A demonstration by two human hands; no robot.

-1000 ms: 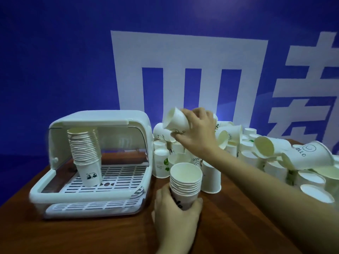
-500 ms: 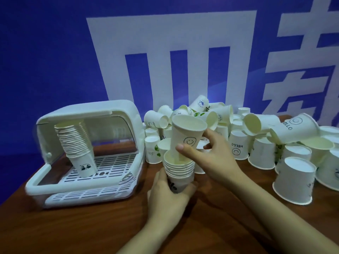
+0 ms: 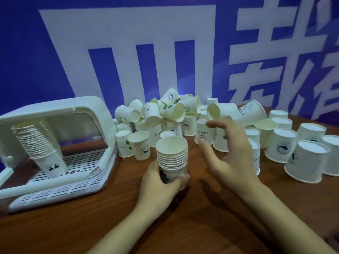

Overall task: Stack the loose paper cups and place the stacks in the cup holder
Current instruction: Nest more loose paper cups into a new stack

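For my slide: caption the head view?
Left hand holds white paper cup stack; open right hand beside it.

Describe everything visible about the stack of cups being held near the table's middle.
The held stack is a nest of white paper cups, mouths up, roughly upright, about ten rolled rims showing. The outermost cup bears dark lettering, partly hidden. The left hand grips its lower part, fingers wrapped round. Its base appears to sit on or just above the brown wooden table. The right hand hovers beside it, open, not touching.

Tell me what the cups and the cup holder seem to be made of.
Cups: matte white paper, judging by thin rolled rims and printed logos. Cup holder: probably smooth white plastic, with rounded moulded corners and a slotted tray.
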